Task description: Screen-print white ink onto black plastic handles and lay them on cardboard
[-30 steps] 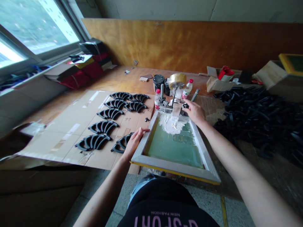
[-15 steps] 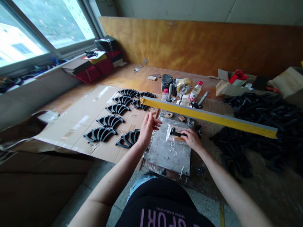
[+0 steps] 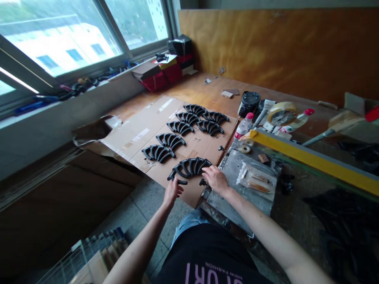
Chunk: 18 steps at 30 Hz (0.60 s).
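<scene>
My left hand [image 3: 172, 192] is at the front edge of the cardboard, its thumb against a black curved handle [image 3: 180, 182] at the near end of a fanned row. The fingers curl below this piece. Reaching in from the other side, my right hand [image 3: 216, 178] has its fingertips stretched out at the right end of the same row of black handles [image 3: 192, 167]. No object shows in its grasp. A small black part [image 3: 203, 182] lies just below the right fingers. The grey metal plate [image 3: 226, 199] is to the right, bearing a taped block [image 3: 256, 181].
More fanned rows of black handles [image 3: 170, 141] lie on the cardboard sheet [image 3: 127, 138]. A yellow-edged bar [image 3: 310, 157] crosses above the plate's far side. Behind it stand a red-capped bottle [image 3: 244, 126], a black tub [image 3: 249, 103] and a tape roll [image 3: 281, 113].
The view has turned left. My right hand has left the metal plate, and the black handle it held there is gone from it. Both hands are now at the nearest row.
</scene>
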Each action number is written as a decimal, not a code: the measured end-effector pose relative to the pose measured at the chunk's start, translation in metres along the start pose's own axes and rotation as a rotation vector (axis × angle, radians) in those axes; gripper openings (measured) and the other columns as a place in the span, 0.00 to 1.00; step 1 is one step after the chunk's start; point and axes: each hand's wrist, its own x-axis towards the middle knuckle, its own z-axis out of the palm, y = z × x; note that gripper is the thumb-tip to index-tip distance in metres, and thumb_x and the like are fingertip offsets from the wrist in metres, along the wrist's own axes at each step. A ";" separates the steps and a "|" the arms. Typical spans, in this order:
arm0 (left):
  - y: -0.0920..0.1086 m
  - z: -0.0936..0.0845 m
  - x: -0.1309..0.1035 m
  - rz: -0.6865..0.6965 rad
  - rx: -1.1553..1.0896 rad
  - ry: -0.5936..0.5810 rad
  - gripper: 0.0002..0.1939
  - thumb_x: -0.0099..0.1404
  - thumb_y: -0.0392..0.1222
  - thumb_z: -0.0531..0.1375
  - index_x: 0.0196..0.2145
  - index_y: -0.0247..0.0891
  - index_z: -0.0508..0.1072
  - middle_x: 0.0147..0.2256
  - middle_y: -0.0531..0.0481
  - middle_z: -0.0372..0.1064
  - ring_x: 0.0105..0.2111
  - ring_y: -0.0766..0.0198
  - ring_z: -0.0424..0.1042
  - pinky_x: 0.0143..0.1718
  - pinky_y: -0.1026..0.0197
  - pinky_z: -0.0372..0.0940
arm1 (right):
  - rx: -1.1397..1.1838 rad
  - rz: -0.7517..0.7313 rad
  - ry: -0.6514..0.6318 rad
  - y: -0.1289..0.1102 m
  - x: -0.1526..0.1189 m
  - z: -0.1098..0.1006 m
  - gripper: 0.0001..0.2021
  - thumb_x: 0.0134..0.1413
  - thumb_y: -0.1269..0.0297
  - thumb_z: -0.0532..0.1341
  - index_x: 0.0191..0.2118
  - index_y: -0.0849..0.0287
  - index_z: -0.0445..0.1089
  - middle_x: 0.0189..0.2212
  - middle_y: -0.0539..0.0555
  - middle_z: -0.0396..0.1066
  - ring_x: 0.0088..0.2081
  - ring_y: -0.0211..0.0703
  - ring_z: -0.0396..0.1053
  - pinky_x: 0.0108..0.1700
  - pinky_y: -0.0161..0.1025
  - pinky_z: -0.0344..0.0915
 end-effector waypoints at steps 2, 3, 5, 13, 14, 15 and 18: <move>-0.015 -0.022 0.019 -0.068 0.144 0.035 0.31 0.68 0.60 0.36 0.29 0.37 0.68 0.26 0.43 0.75 0.24 0.61 0.72 0.25 0.62 0.64 | -0.012 0.111 -0.115 0.002 0.024 0.017 0.15 0.65 0.58 0.54 0.51 0.53 0.71 0.43 0.57 0.72 0.47 0.45 0.69 0.49 0.38 0.63; -0.020 -0.029 0.025 -0.086 0.191 0.044 0.30 0.68 0.59 0.37 0.28 0.38 0.68 0.24 0.43 0.74 0.25 0.60 0.72 0.26 0.61 0.64 | -0.021 0.170 -0.171 0.002 0.034 0.025 0.15 0.64 0.57 0.54 0.52 0.53 0.71 0.43 0.57 0.73 0.47 0.46 0.70 0.48 0.38 0.64; -0.023 -0.038 0.031 -0.094 0.272 0.066 0.29 0.68 0.60 0.41 0.25 0.39 0.69 0.22 0.43 0.72 0.28 0.55 0.73 0.30 0.58 0.64 | -0.037 0.288 -0.251 -0.001 0.051 0.040 0.18 0.63 0.53 0.55 0.53 0.53 0.70 0.44 0.59 0.74 0.46 0.48 0.72 0.46 0.39 0.65; -0.003 -0.017 0.018 0.326 0.615 0.297 0.20 0.69 0.54 0.48 0.48 0.45 0.73 0.42 0.46 0.74 0.45 0.57 0.71 0.44 0.59 0.62 | 0.023 0.540 -0.272 -0.008 0.081 0.065 0.19 0.49 0.57 0.62 0.47 0.58 0.74 0.42 0.59 0.77 0.46 0.50 0.73 0.46 0.39 0.65; 0.000 -0.012 0.020 0.396 0.660 0.294 0.20 0.69 0.53 0.49 0.51 0.46 0.72 0.43 0.46 0.74 0.45 0.58 0.71 0.45 0.60 0.62 | 0.024 0.541 -0.271 -0.006 0.081 0.063 0.18 0.48 0.58 0.62 0.45 0.58 0.74 0.41 0.59 0.77 0.46 0.50 0.73 0.45 0.39 0.65; 0.003 -0.006 0.023 0.424 0.696 0.282 0.20 0.69 0.53 0.50 0.52 0.46 0.71 0.43 0.46 0.74 0.46 0.58 0.70 0.46 0.60 0.62 | 0.022 0.536 -0.274 -0.004 0.080 0.062 0.17 0.47 0.59 0.62 0.44 0.58 0.75 0.41 0.59 0.77 0.45 0.51 0.74 0.45 0.39 0.65; 0.009 0.003 0.037 0.387 0.750 0.255 0.21 0.68 0.53 0.51 0.51 0.43 0.74 0.41 0.43 0.75 0.46 0.55 0.70 0.47 0.58 0.62 | 0.012 0.507 -0.308 0.001 0.077 0.057 0.14 0.45 0.61 0.62 0.40 0.58 0.76 0.38 0.58 0.78 0.43 0.51 0.74 0.42 0.38 0.66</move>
